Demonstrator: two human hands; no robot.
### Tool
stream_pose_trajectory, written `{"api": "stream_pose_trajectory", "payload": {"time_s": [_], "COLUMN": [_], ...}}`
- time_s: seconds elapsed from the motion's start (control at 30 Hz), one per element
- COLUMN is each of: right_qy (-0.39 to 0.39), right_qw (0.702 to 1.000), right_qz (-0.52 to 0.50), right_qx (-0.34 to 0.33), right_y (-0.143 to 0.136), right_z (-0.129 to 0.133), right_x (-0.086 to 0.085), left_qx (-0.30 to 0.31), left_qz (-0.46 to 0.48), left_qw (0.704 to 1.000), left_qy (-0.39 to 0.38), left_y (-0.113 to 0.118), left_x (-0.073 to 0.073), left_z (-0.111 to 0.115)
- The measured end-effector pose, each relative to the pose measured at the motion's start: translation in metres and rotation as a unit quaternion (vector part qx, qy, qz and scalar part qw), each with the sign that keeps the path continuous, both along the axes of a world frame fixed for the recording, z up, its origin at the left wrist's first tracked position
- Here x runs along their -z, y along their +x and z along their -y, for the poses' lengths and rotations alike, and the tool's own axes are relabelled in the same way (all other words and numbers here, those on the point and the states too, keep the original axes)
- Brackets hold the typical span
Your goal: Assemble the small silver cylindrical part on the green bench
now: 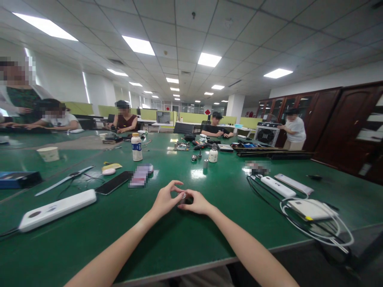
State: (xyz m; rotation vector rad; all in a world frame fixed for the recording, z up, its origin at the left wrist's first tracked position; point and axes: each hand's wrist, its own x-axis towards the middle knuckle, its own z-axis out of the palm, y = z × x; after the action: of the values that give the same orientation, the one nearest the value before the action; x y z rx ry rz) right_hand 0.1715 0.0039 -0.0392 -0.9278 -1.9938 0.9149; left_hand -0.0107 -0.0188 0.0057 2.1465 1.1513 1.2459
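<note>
Near the front middle of the green table [167,247], my two hands meet around a small silvery cylinder [183,197], mostly hidden by the fingers. My right hand [197,202] is closed on it, thumb low and fingers curled over the top. The thumb of my left hand [166,199] presses on the cylinder from the other side, its index finger arched above; the remaining left fingers are hidden. Beyond the hands stand another small metal cylinder [205,166] and a white jar [213,154].
Left lie a white power strip [58,211], a black phone [114,182] and a pale strap [64,180]; a bottle [137,147] stands behind. Right are another power strip [277,187] and a white box [312,209] among looped cables. Several people work farther off.
</note>
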Motion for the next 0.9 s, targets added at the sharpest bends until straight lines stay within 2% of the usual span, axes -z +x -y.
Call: {"api": "stream_pose_trajectory", "payload": {"time_s": [0.23,0.53,0.77,0.9], "right_qy": [0.032,0.030,0.027,0.024], "right_qw": [0.999,0.999,0.999,0.999], "right_qz": [0.021,0.024,0.018,0.013], "right_qx": [0.035,0.030,0.028,0.023], "right_y": [-0.0025,-0.0029,-0.0030,-0.0035], "right_z": [0.0048,0.0081,0.0075,0.0080], "right_x": [-0.0031,-0.0077,-0.0069,-0.0067], "left_qx": [-0.001,-0.039,-0.021,-0.039], "left_qz": [0.000,-0.041,-0.026,-0.037], "left_qw": [1.000,0.997,0.999,0.997], "left_qy": [0.015,0.048,0.032,0.046], "left_y": [-0.0002,-0.0027,-0.0013,-0.0017], "left_x": [0.0003,0.0025,0.0021,0.0031], "left_z": [-0.0005,-0.0038,-0.0034,-0.0040]}}
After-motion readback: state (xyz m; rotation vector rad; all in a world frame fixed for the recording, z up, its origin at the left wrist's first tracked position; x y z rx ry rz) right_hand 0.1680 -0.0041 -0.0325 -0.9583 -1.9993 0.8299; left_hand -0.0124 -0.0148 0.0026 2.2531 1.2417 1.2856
